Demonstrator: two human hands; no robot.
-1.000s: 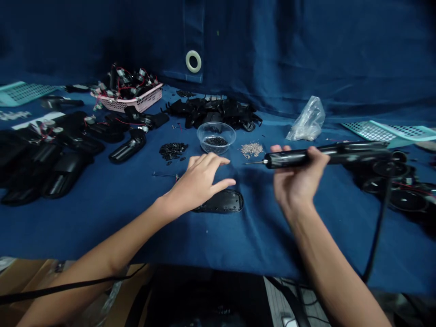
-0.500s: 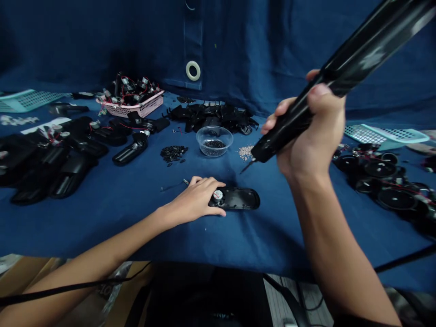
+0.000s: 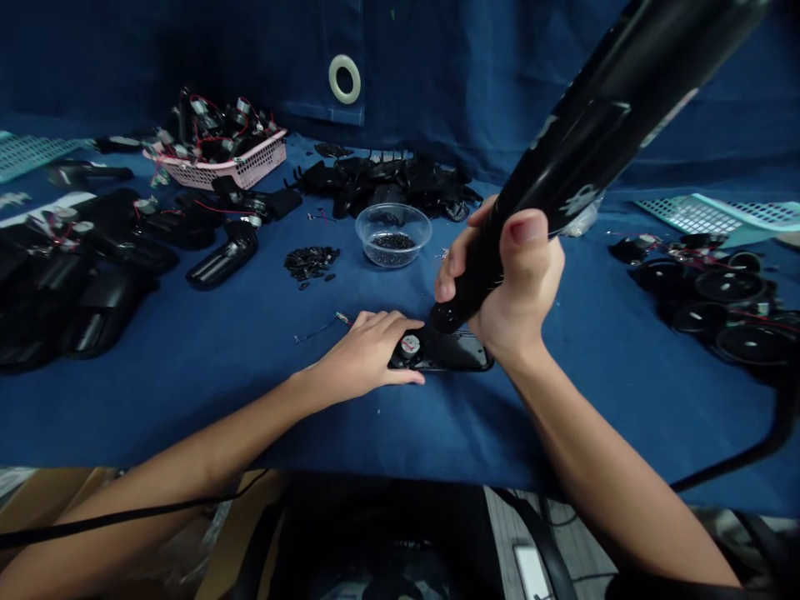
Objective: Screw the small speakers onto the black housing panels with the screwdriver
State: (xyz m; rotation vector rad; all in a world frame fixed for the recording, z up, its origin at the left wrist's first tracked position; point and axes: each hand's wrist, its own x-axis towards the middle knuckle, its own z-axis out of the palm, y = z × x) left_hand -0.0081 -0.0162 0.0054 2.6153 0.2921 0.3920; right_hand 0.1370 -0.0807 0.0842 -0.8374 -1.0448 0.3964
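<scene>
My left hand [image 3: 372, 352] grips the left end of a long black plastic housing [image 3: 459, 353] lying on the blue cloth. A small round motor [image 3: 410, 346] with a pale top sits in the housing between my thumb and fingers. My right hand [image 3: 518, 279] is wrapped round a thick black electric screwdriver [image 3: 556, 158], tilted with its nose down over the housing. The bit is hidden, so I cannot tell whether it touches. Beyond my hands stands a clear plastic bowl [image 3: 393, 225] holding small dark screws. A thin wire with a connector [image 3: 342, 318] lies beside my left fingers.
A pile of small black parts [image 3: 311, 263] lies left of the bowl. Black housings [image 3: 112, 275] and a pink basket [image 3: 262, 160] of wired motors are at left. Black round parts [image 3: 728, 287] and a teal basket [image 3: 706, 212] are at right. More black pieces [image 3: 387, 183] lie behind.
My right hand has brought the screwdriver down and left, from the air beside the bowl to over the housing. My left hand still holds the housing. The camera view has shifted slightly.
</scene>
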